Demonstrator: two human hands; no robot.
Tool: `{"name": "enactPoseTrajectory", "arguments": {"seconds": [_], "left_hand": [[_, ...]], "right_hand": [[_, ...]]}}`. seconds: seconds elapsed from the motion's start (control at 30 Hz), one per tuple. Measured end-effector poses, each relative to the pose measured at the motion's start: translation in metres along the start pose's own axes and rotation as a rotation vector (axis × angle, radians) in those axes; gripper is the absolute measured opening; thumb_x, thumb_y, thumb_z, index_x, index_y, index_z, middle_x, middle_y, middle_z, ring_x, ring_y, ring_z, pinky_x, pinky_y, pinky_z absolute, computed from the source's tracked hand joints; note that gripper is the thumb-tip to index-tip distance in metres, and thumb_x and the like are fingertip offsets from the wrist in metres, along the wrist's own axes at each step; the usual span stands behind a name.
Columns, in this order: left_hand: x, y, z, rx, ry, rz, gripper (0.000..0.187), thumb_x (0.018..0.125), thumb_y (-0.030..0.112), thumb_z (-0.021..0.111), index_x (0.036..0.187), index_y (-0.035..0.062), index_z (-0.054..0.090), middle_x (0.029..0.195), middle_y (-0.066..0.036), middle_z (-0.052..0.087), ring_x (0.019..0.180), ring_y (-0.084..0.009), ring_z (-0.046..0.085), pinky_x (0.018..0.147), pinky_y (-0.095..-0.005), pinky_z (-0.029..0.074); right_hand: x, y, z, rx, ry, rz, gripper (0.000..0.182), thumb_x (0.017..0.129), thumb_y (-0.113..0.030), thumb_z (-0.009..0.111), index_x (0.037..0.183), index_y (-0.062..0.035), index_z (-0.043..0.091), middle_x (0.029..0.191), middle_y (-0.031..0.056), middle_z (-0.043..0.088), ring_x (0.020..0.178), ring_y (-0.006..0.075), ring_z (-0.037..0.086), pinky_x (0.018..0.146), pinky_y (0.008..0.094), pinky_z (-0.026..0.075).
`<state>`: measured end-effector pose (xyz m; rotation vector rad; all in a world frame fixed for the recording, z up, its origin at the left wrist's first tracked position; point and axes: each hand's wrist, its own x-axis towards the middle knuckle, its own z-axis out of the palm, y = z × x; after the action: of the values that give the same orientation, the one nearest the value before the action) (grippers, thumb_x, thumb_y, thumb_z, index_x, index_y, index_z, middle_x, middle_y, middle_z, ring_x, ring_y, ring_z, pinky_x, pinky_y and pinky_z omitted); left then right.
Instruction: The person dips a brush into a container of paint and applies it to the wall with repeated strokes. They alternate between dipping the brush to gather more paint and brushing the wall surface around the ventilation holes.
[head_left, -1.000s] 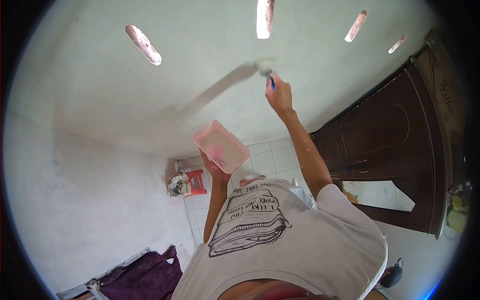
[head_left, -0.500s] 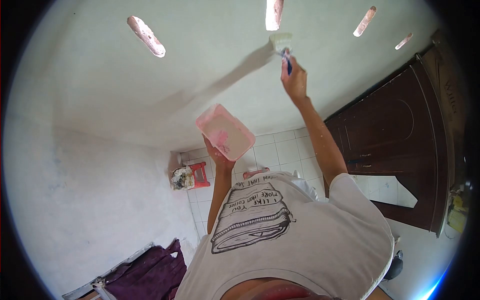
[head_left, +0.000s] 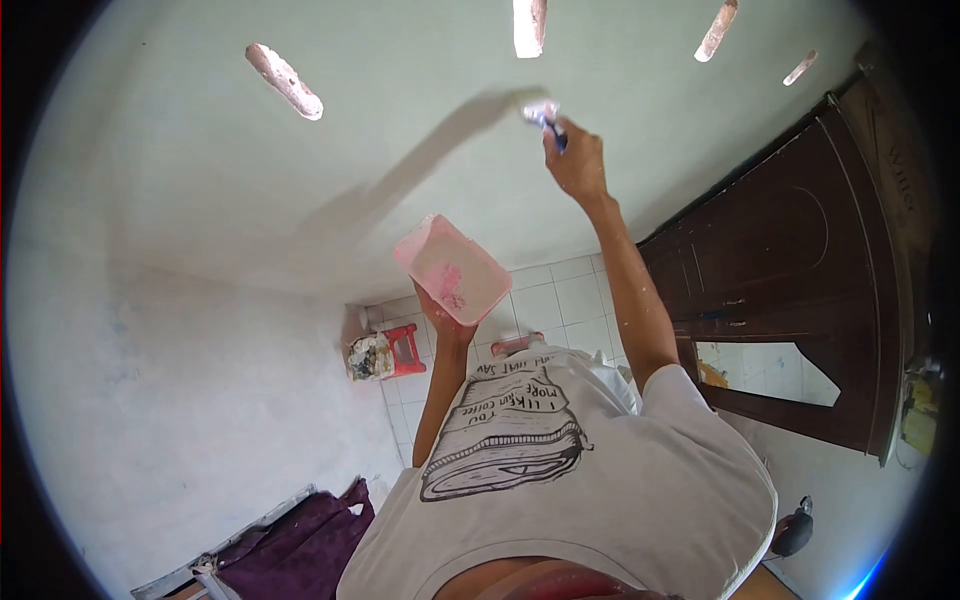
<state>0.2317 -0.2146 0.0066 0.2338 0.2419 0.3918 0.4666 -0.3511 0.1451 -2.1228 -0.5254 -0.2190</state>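
Note:
My right hand (head_left: 580, 163) is closed around the blue handle of a paintbrush (head_left: 541, 111), its head blurred and up against the pale wall (head_left: 390, 90). Below and to the left, my left hand (head_left: 445, 315) grips a pink plastic tub (head_left: 480, 262) from underneath and the side. Whitish paint lies inside the tub, with pink showing through in a patch. Most of the left hand's fingers are hidden behind the tub. A shadow of the arm and brush falls on the wall.
Several slanted slots (head_left: 285, 80) pierce the upper wall. A dark wooden wardrobe (head_left: 760, 250) stands on the right. A red stool (head_left: 406, 350) with a paint-stained container (head_left: 370, 357) is at the lower left, on the white tiled floor (head_left: 540, 305). Purple cloth (head_left: 300, 550) lies at bottom left.
My right hand has moved the brush down and slightly left along the wall. The tub in my left hand has stayed nearly in place. The whole view has shifted slightly.

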Motion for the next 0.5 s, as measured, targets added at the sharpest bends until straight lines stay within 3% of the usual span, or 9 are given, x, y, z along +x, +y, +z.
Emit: {"name": "enactPoseTrajectory", "arguments": {"seconds": [0.03, 0.1, 0.2, 0.27, 0.33, 0.43, 0.5], "left_hand": [[-0.005, -0.001, 0.005, 0.003, 0.006, 0.003, 0.06, 0.1, 0.056, 0.041, 0.142, 0.0126, 0.043, 0.131, -0.011, 0.057, 0.119, -0.0301, 0.058, 0.103, -0.0525, 0.049], [-0.008, -0.004, 0.015, 0.076, 0.031, 0.098, 0.059, 0.1, 0.053, 0.041, 0.141, 0.0114, 0.044, 0.13, -0.011, 0.057, 0.117, -0.0294, 0.059, 0.1, -0.0512, 0.051], [-0.012, -0.002, 0.001, 0.128, 0.019, 0.14, 0.057, 0.101, 0.051, 0.042, 0.141, 0.0104, 0.043, 0.13, -0.011, 0.057, 0.117, -0.029, 0.059, 0.098, -0.0499, 0.052], [-0.02, -0.001, -0.011, 0.181, 0.028, 0.183, 0.056, 0.101, 0.05, 0.042, 0.141, 0.0099, 0.042, 0.13, -0.011, 0.057, 0.117, -0.0289, 0.059, 0.098, -0.0494, 0.053], [-0.018, 0.004, -0.018, 0.229, 0.016, 0.231, 0.056, 0.102, 0.049, 0.042, 0.141, 0.0095, 0.042, 0.13, -0.011, 0.056, 0.116, -0.0287, 0.059, 0.097, -0.049, 0.053], [-0.03, 0.006, -0.028, 0.369, -0.036, 0.287, 0.051, 0.104, 0.049, 0.041, 0.142, 0.0153, 0.045, 0.133, -0.006, 0.055, 0.121, -0.027, 0.057, 0.099, -0.0472, 0.053], [-0.028, 0.009, -0.025, 0.106, 0.012, 0.184, 0.049, 0.104, 0.047, 0.041, 0.141, 0.0155, 0.045, 0.133, -0.005, 0.056, 0.121, -0.0265, 0.057, 0.099, -0.0465, 0.053]], "right_hand": [[-0.004, -0.004, 0.003, 0.004, -0.005, 0.002, 0.026, 0.091, -0.01, 0.06, 0.115, -0.0023, 0.067, 0.085, 0.024, 0.067, 0.075, 0.043, 0.065, 0.067, 0.0502, 0.052], [-0.002, -0.01, 0.007, 0.072, 0.224, -0.204, 0.023, 0.092, -0.007, 0.06, 0.114, -0.0019, 0.065, 0.08, 0.0237, 0.065, 0.072, 0.044, 0.063, 0.063, 0.05, 0.05], [-0.001, 0.048, 0.06, -0.029, 0.218, -0.209, 0.027, 0.093, -0.007, 0.059, 0.12, -0.0029, 0.064, 0.079, 0.0238, 0.065, 0.071, 0.0434, 0.063, 0.064, 0.0507, 0.051], [-0.02, 0.088, 0.091, -0.028, 0.169, -0.189, 0.029, 0.094, -0.008, 0.058, 0.123, -0.0026, 0.063, 0.084, 0.0255, 0.066, 0.075, 0.0438, 0.065, 0.066, 0.0514, 0.052], [-0.035, 0.108, 0.107, -0.082, 0.015, -0.041, 0.028, 0.092, -0.01, 0.058, 0.118, -0.0013, 0.066, 0.084, 0.0275, 0.067, 0.078, 0.0446, 0.066, 0.069, 0.0513, 0.053], [-0.051, 0.181, 0.139, -0.246, -0.101, -0.031, 0.026, 0.089, -0.012, 0.059, 0.109, 0.0001, 0.07, 0.08, 0.0276, 0.067, 0.079, 0.0451, 0.067, 0.07, 0.0503, 0.054], [-0.027, 0.131, 0.104, -0.199, -0.122, 0.05, 0.026, 0.088, -0.014, 0.061, 0.107, 0.0001, 0.071, 0.077, 0.0267, 0.067, 0.076, 0.0439, 0.068, 0.069, 0.0493, 0.054]]}}
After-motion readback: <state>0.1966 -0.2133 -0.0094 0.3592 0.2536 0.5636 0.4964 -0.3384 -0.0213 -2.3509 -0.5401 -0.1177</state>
